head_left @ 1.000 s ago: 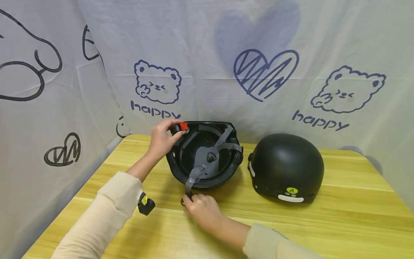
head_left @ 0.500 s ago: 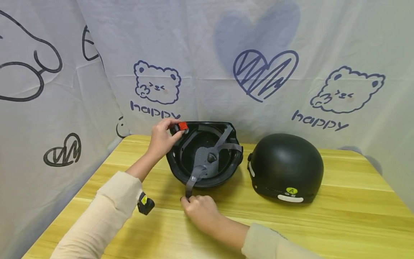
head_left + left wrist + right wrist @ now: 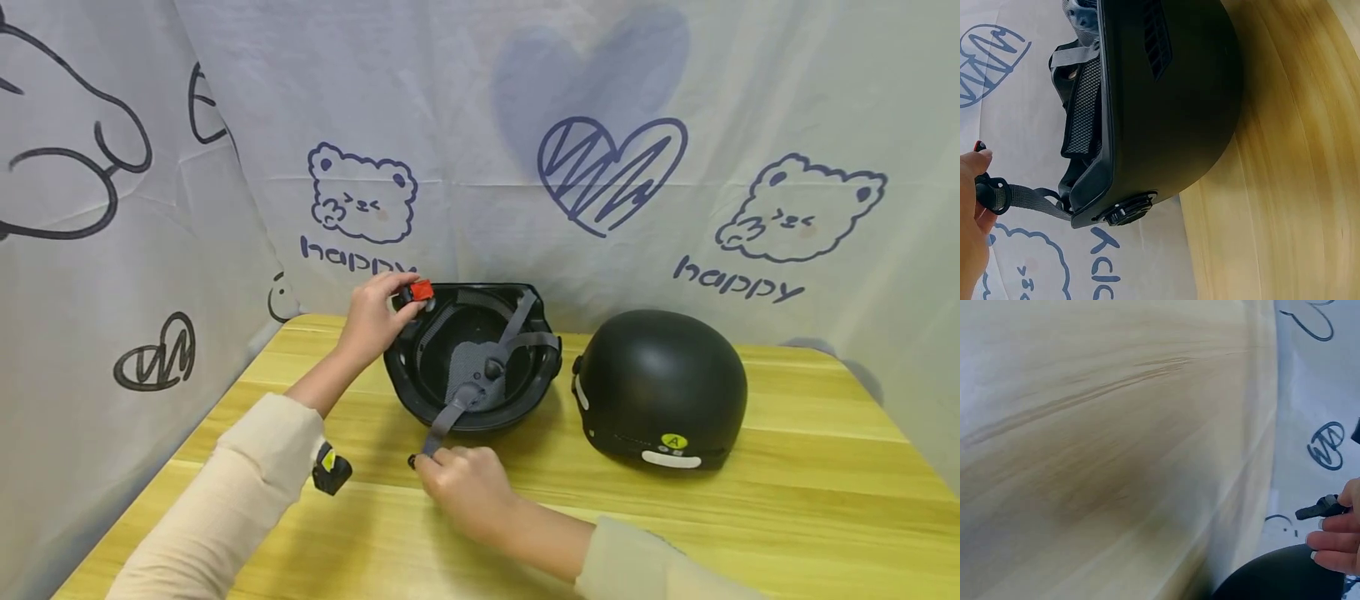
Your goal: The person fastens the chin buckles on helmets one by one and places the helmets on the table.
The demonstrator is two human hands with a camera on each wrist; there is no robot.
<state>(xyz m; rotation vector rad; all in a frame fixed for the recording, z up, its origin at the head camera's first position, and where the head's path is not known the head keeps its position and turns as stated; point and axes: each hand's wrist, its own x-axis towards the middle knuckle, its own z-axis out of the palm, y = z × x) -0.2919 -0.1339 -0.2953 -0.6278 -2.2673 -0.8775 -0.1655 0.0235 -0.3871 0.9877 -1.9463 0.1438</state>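
Red-topped buckle (image 3: pixel 423 289) pinched in left hand (image 3: pixel 372 315), black clip (image 3: pixel 412 461) in right hand (image 3: pixel 468 492), fingertips closed on both. Upturned helmet (image 3: pixel 480 422) set right of left grip, beyond right one. Strap (image 3: pixel 448 419) probably best pulled gently, untwisted, so helmet isn't tipped. Mesh lining (image 3: pixel 467 360) seen inside. Other helmet (image 3: pixel 663 375) parked right of both grips, inside hidden.
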